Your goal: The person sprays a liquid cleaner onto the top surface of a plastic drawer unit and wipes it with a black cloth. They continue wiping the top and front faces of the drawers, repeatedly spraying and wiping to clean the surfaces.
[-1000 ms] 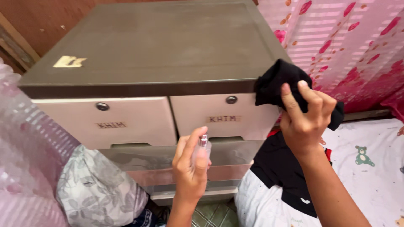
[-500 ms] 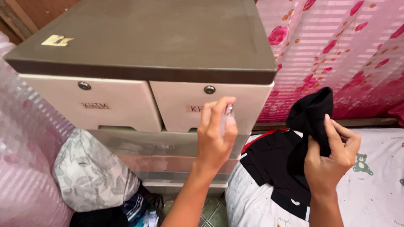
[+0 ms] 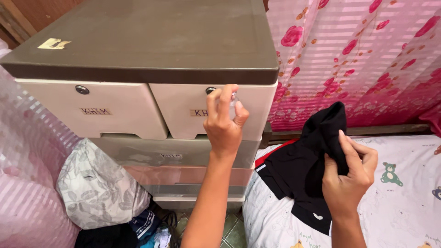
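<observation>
Gripping a small clear bottle, the left hand is curling tightly around it, fingers closed, and holding it up against the front of the upper right drawer of a plastic drawer chest. The right hand is pinching a black cloth shut between thumb and fingers, lifting it above a black garment lying on the bedsheet. Two small drawers are sitting side by side at the top, with wider ones stacked below. Open room is lying between the hands; a pink curtain is hanging at the far right, and a grey patterned bundle is crowding the near left.
</observation>
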